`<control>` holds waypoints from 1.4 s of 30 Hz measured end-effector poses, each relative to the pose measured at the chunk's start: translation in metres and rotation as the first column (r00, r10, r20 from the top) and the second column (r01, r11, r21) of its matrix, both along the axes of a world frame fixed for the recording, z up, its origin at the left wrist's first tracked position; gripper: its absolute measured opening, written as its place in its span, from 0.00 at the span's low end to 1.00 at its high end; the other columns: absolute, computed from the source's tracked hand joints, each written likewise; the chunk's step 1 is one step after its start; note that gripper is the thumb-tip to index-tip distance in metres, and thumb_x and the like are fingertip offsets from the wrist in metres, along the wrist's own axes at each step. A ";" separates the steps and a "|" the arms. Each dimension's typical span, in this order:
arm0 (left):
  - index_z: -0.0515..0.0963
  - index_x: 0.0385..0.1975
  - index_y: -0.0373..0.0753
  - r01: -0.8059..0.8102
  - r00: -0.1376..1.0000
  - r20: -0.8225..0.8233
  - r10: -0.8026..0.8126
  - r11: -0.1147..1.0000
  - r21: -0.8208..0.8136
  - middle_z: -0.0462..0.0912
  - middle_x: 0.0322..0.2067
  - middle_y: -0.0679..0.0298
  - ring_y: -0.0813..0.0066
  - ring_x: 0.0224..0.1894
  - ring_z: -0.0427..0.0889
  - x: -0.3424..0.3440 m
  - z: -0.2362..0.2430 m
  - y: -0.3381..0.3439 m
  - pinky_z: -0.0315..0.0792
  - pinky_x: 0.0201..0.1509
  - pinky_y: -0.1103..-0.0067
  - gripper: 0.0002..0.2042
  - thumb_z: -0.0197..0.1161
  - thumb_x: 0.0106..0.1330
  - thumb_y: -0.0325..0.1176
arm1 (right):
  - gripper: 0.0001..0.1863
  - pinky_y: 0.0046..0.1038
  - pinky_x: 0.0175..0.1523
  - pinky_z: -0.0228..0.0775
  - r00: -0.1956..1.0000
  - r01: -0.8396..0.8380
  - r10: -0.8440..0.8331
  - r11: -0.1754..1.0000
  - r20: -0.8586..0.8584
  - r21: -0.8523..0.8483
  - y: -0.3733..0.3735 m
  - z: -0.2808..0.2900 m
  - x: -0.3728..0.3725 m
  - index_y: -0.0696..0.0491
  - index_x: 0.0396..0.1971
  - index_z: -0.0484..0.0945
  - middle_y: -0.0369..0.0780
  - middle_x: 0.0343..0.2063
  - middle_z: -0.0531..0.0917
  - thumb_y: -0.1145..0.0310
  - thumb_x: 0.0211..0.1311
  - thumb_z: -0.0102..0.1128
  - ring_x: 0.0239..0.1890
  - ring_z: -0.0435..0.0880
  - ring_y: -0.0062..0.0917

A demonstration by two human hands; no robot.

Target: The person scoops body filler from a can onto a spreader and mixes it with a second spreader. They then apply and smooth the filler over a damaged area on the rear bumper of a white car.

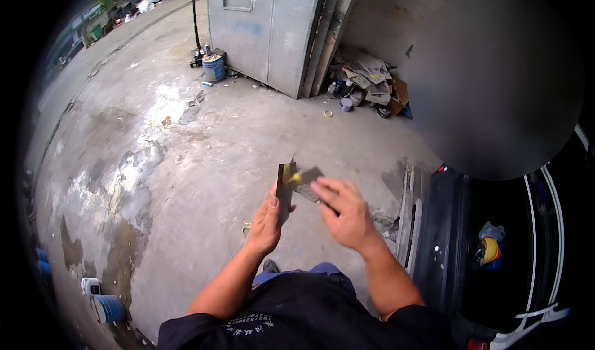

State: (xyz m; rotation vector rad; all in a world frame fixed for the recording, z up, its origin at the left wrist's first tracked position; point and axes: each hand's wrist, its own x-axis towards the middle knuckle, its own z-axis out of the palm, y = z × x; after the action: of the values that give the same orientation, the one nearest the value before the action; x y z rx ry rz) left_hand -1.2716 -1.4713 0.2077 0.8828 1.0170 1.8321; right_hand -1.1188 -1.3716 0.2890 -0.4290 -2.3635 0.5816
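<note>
My left hand [268, 223] is closed around a dark flat board [284, 189], held upright, with yellow paste along its top part. My right hand [341, 210] grips a dark scraper [310, 176], blurred by movement, with a dab of yellow paste [296, 178] at its blade beside the board. Both hands are out in front of my dark shirt [297, 313], above the concrete floor.
A dark car [443, 275] stands at right beside wooden slats [409, 220]. Ahead are a grey metal door [260, 40], a blue bucket [214, 70] and piled cardboard [372, 83]. Blue drums [108, 308] sit lower left. A blurred patch hides the upper right.
</note>
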 end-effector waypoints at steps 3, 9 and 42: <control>0.55 0.68 0.37 -0.001 0.997 -0.084 0.004 1.000 0.029 0.63 0.62 0.62 0.74 0.59 0.67 -0.016 -0.004 0.012 0.65 0.60 0.73 0.28 0.39 0.75 0.49 | 0.21 0.34 0.55 0.68 0.998 -0.031 0.029 0.999 -0.061 -0.022 0.003 0.016 -0.031 0.55 0.46 0.80 0.45 0.46 0.79 0.80 0.48 0.57 0.47 0.77 0.39; 0.60 0.64 0.36 0.390 0.869 0.324 -0.373 0.921 0.015 0.69 0.58 0.55 0.62 0.57 0.73 -0.057 0.023 0.012 0.77 0.49 0.65 0.32 0.50 0.68 0.54 | 0.25 0.36 0.53 0.69 0.988 -0.130 0.139 0.984 -0.070 0.124 0.018 0.023 -0.016 0.54 0.46 0.80 0.43 0.47 0.78 0.84 0.42 0.55 0.48 0.75 0.40; 0.61 0.62 0.36 0.614 0.643 0.546 -0.537 0.788 0.053 0.72 0.54 0.50 0.55 0.51 0.78 -0.071 0.023 0.025 0.77 0.47 0.62 0.29 0.53 0.68 0.50 | 0.22 0.32 0.59 0.66 0.795 -0.599 0.318 0.543 -0.517 -0.588 0.070 0.014 0.007 0.56 0.51 0.72 0.46 0.50 0.76 0.83 0.54 0.54 0.55 0.75 0.32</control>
State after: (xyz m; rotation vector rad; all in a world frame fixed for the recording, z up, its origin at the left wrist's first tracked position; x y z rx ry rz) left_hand -1.3424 -1.4460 0.2311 0.4713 0.4110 1.3044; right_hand -1.1114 -1.3012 0.3034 0.0230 -1.7729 1.7523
